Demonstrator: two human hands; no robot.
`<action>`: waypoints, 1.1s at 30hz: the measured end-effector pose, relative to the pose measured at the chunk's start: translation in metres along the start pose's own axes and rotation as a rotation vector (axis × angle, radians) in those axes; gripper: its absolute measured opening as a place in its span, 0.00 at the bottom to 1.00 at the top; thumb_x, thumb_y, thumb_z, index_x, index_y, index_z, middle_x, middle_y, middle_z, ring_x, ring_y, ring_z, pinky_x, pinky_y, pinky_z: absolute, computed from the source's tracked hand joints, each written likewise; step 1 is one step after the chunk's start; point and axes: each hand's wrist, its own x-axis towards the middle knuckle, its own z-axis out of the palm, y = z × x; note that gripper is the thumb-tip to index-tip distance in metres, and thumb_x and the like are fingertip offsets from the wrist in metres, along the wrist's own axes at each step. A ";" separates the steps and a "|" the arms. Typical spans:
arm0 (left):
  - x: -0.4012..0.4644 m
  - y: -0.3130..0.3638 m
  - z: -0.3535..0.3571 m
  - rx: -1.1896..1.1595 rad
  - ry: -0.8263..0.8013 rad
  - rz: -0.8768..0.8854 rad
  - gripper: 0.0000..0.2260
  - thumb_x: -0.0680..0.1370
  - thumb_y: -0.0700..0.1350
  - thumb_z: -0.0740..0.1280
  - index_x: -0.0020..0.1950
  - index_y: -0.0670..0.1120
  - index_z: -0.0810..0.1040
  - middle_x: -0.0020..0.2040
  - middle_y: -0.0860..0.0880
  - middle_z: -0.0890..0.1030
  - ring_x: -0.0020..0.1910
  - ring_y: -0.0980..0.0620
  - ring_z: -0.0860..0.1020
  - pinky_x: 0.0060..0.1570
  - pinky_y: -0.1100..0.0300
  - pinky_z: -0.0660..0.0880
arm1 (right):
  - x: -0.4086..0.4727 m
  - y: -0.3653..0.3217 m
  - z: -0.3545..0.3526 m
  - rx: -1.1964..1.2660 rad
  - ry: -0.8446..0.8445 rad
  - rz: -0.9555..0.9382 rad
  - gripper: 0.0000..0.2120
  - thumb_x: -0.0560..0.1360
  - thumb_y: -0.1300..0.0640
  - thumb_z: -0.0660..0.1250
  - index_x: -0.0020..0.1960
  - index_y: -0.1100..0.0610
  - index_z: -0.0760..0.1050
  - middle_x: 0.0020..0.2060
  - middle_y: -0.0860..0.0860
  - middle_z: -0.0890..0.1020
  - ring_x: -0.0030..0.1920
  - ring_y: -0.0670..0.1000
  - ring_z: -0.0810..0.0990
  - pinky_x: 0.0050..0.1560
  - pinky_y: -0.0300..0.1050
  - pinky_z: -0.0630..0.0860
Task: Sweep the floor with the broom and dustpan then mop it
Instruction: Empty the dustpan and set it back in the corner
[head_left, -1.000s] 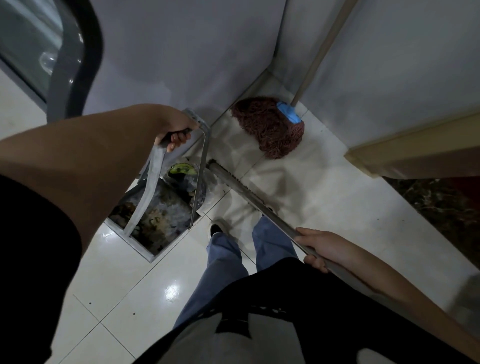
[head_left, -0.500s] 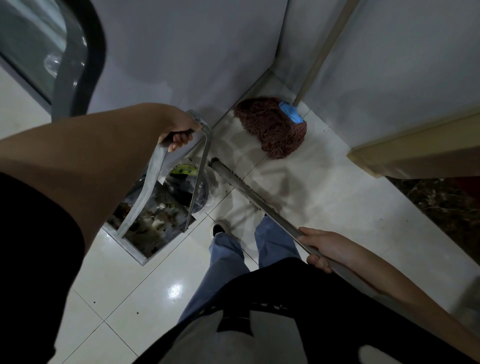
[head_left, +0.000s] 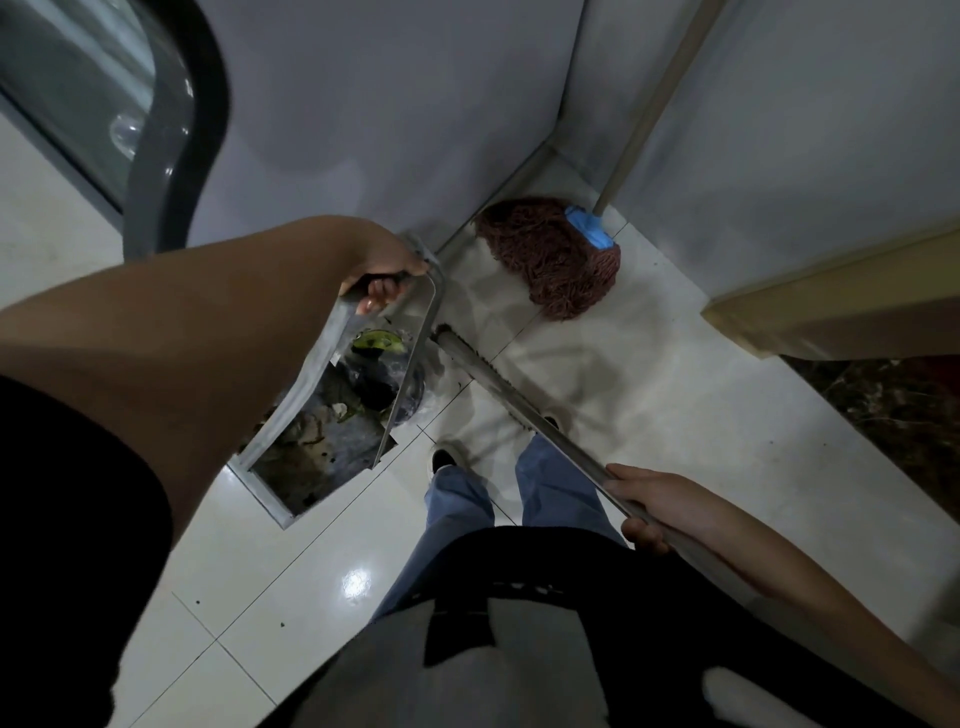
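Glossy white floor tiles (head_left: 291, 566) with thin dark grout lines ran under the person's blue-trousered legs into a corner of pale grey walls. Nearest, the right hand (head_left: 657, 506) was wrapped around the long grey metal broom handle (head_left: 524, 410), which slanted down and away toward the corner; the broom head itself could not be made out, so I cannot say whether its end touched the floor. Beyond, to the left, the left hand (head_left: 387, 278) gripped the top bar of the tall-handled rectangular metal dustpan (head_left: 317, 452), fingers curled beneath the bar. The pan was full of dark debris, crumpled clear plastic and a greenish scrap, and the high grip probably served to keep it level so nothing spilled. With both tools carried at once and the pan loaded, the sweeping looked finished or nearly so, and emptying the pan seemed the likely next concern. Farthest, the reddish-brown string mop with a blue collar (head_left: 558, 260) stood on the tiles in the corner, its pale wooden handle leaning against the wall, parked within reach for the mopping not yet begun. No brand, label or writing was readable anywhere
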 end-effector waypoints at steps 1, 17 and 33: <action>0.000 0.000 -0.001 0.008 0.004 0.001 0.20 0.82 0.51 0.53 0.32 0.46 0.63 0.17 0.53 0.62 0.14 0.57 0.59 0.20 0.69 0.57 | 0.001 0.001 -0.001 -0.001 -0.001 -0.004 0.07 0.81 0.62 0.55 0.46 0.55 0.70 0.14 0.51 0.65 0.11 0.44 0.61 0.14 0.27 0.58; -0.009 -0.015 -0.003 0.055 0.024 -0.013 0.21 0.82 0.53 0.53 0.31 0.46 0.62 0.17 0.53 0.60 0.14 0.57 0.57 0.18 0.70 0.57 | -0.004 -0.002 0.002 0.060 0.017 -0.029 0.11 0.81 0.62 0.53 0.43 0.53 0.69 0.19 0.54 0.64 0.10 0.44 0.60 0.14 0.26 0.57; -0.016 0.004 0.006 0.035 0.018 0.041 0.20 0.82 0.51 0.54 0.32 0.46 0.62 0.16 0.53 0.60 0.13 0.58 0.57 0.16 0.72 0.57 | -0.004 0.005 0.001 -0.015 0.010 -0.078 0.12 0.81 0.64 0.54 0.62 0.59 0.70 0.12 0.49 0.66 0.10 0.42 0.63 0.12 0.30 0.58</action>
